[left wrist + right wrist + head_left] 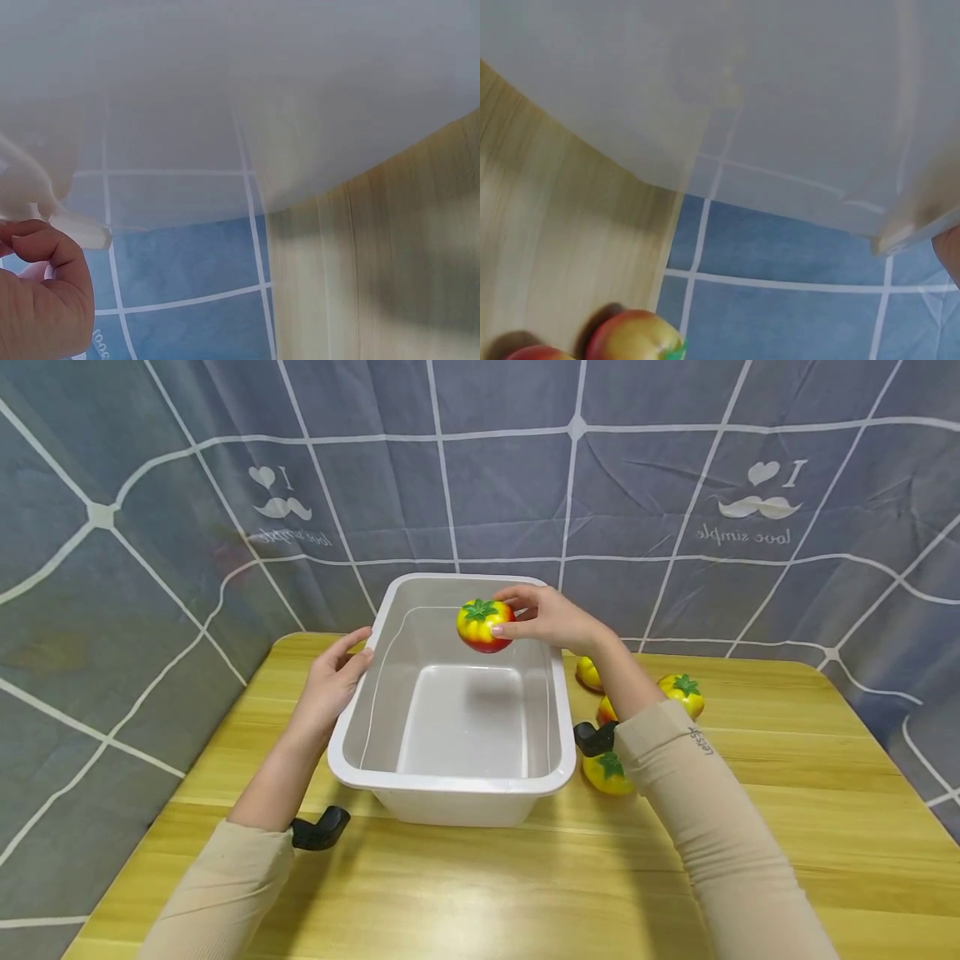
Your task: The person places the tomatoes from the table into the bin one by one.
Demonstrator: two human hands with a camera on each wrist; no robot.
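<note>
A white plastic tub (461,783) stands on the wooden table, its inside floor bare. My left hand (333,681) grips the tub's left rim, thumb and curled fingers at the edge; the left wrist view shows this hand (49,292) at the rim's end. Over the far right part of the tub, my right hand (543,614) holds a red-and-yellow tomato (480,628) with a green leafy top, between thumb and fingers. The tomato is above the tub floor, where a shadow falls. In the right wrist view only a sliver of the right hand (949,251) shows.
To the right of the tub lie several similar tomatoes, one nearest me (606,774) and another farther right (684,693), partly hidden by the right forearm. A grey-blue curtain (502,477) with white lines hangs behind and beside the table (450,893). Each wrist bears a black camera (321,828).
</note>
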